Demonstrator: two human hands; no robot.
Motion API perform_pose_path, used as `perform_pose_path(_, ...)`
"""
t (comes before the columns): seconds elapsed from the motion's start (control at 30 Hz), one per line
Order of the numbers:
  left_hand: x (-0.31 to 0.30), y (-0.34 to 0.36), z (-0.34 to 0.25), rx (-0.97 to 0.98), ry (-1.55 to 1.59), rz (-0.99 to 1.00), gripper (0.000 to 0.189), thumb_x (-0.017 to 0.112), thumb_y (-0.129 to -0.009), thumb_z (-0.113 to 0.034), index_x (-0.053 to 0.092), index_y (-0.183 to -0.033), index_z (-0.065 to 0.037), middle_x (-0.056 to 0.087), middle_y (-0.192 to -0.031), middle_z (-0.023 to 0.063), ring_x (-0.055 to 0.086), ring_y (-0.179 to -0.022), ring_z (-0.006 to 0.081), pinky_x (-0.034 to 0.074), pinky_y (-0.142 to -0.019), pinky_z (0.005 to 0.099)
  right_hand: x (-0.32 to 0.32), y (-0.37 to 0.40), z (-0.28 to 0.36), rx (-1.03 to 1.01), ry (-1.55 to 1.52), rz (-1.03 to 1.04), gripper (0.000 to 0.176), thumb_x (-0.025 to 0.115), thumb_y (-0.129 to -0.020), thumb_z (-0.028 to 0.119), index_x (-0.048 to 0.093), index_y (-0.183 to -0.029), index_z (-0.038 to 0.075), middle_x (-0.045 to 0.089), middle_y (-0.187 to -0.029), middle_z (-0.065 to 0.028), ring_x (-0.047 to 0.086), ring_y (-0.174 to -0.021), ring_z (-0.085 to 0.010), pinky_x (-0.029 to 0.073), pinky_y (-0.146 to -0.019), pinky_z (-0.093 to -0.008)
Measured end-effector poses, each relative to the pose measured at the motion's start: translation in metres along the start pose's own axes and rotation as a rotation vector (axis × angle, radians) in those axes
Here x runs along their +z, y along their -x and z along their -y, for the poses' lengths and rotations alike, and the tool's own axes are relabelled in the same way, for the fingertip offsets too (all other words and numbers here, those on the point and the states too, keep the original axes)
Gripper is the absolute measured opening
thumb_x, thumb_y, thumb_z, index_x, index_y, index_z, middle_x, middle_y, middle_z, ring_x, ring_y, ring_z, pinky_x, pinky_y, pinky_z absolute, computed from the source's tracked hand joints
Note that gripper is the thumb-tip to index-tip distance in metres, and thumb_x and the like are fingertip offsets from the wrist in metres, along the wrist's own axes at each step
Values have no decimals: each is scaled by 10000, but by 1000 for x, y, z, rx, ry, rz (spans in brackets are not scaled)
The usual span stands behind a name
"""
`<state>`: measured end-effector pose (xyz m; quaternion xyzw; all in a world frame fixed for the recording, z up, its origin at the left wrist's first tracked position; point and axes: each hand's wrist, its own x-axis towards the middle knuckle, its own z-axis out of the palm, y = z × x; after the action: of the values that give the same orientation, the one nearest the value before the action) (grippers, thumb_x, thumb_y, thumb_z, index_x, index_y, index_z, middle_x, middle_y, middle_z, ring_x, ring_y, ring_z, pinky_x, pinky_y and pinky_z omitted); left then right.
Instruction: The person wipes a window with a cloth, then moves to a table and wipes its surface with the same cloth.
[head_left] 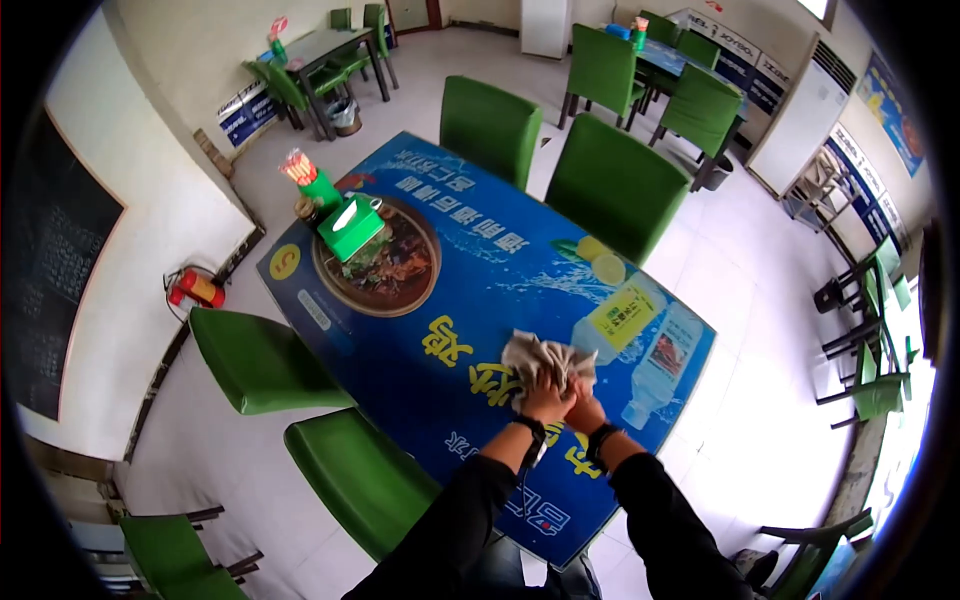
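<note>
Resting side by side on a crumpled grey cloth (547, 358), the left hand (545, 400) and the right hand (586, 412) are touching each other. Both hands are lying on the near edge of the cloth, but they are too small to tell if the fingers are pinching it or just lying flat. The cloth is sitting on the blue worktop (480, 270), close to the person, right beside a printed picture of a water bottle. A green tissue box (350, 228) is standing far away at the other end, near a green cup of sticks (315, 182). Green chairs (262, 362) are standing around the worktop. A red fire extinguisher (200, 289) is lying on the floor by the wall.
</note>
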<state>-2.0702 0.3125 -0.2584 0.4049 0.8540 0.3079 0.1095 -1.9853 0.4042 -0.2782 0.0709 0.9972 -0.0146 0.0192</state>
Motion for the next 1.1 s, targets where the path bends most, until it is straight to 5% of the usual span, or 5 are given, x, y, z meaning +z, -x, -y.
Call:
perform_pose_path(0.13,-5,84,-35,159,36,32,547,479,-759,-375,439,-1158,-3,349,-1196,309,326,-1114,456,263,-956,462,-8,102,45,-23,57,108,563,427,-802,323,324,-1233,-25,257,-1316,-202,212,-1245,-305,174,-1027,-360)
perform_pose_path(0.33,34,232,10,332,-203,342,575,561,-738,-330,446,-1113,91,274,-1245,302,254,-1163,444,236,-970,451,-43,227,101,91,-737,109,694,523,-760,441,328,-1214,-47,304,-1294,-186,242,-1237,-286,216,-1010,-361)
perform_pose_path(0.4,1,253,-44,48,90,289,604,565,-738,-325,407,-1149,88,245,-1264,295,234,-1175,439,227,-974,452,-28,249,111,32,-674,73,689,522,-761,440,335,-1208,-49,312,-1290,-182,255,-1231,-279,217,-1011,-355)
perform_pose_path(0.67,37,305,-95,-60,-177,346,678,523,-755,-406,318,-1251,9,183,-1315,260,190,-1200,438,176,-993,475,-36,291,98,-7,-637,115,609,579,-708,222,342,-1215,-16,307,-1299,-142,247,-1235,-264,235,-1007,-343)
perform_pose_path(1.1,-10,210,-57,-159,-229,401,628,447,-796,-440,388,-1195,42,168,-1363,151,264,-1208,342,323,-926,444,-43,214,80,20,-560,98,745,570,-717,420,294,-1244,-29,295,-1299,-171,251,-1231,-276,198,-1016,-350)
